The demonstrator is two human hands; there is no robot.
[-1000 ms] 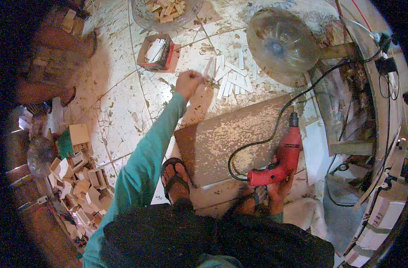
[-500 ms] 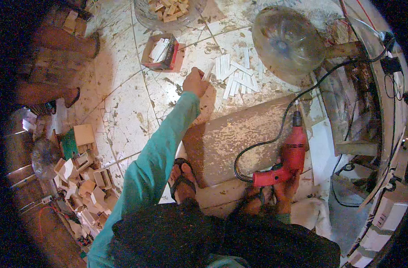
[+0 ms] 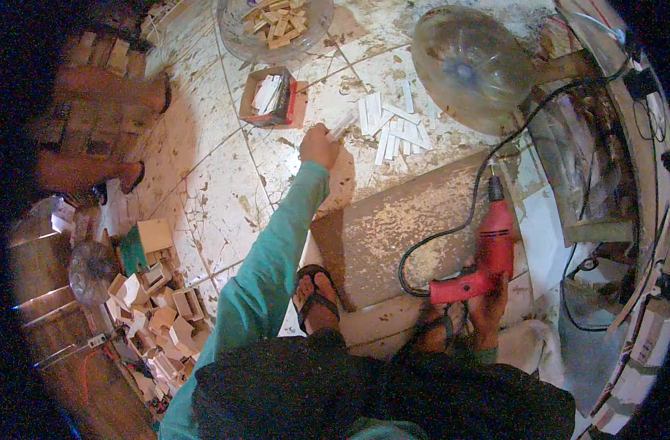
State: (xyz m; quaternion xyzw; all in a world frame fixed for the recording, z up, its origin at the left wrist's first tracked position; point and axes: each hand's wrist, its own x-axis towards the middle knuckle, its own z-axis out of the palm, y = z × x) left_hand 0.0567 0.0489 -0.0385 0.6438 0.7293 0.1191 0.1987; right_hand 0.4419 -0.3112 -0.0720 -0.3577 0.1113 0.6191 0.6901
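Observation:
My left hand (image 3: 319, 147) is closed on a thin, pale strip (image 3: 341, 127), which points up and to the right over the tiled floor. Just beyond its tip lies a loose pile of white strips (image 3: 398, 132), some crossing each other. Down at the right, my right hand (image 3: 490, 306) grips a red power drill (image 3: 490, 246), though the drill body hides most of its fingers. The drill's bit points away from me, over the right end of a worn brown board (image 3: 408, 235). Left of the pile, a small open box (image 3: 294, 103) contains more white strips.
A clear tub (image 3: 229, 40) of wooden pieces stands at the back. Nearer the right is a large cloudy plastic container (image 3: 470, 70). The drill's black cord (image 3: 473, 194) loops over the board. Small wooden boxes (image 3: 159, 312) pile up at left, below another person's foot (image 3: 130, 176).
The view has shifted, so most things appear slightly lower and to the right. My left hand keeps its strip, now tilted more toward the pile. The drill stays in my right hand.

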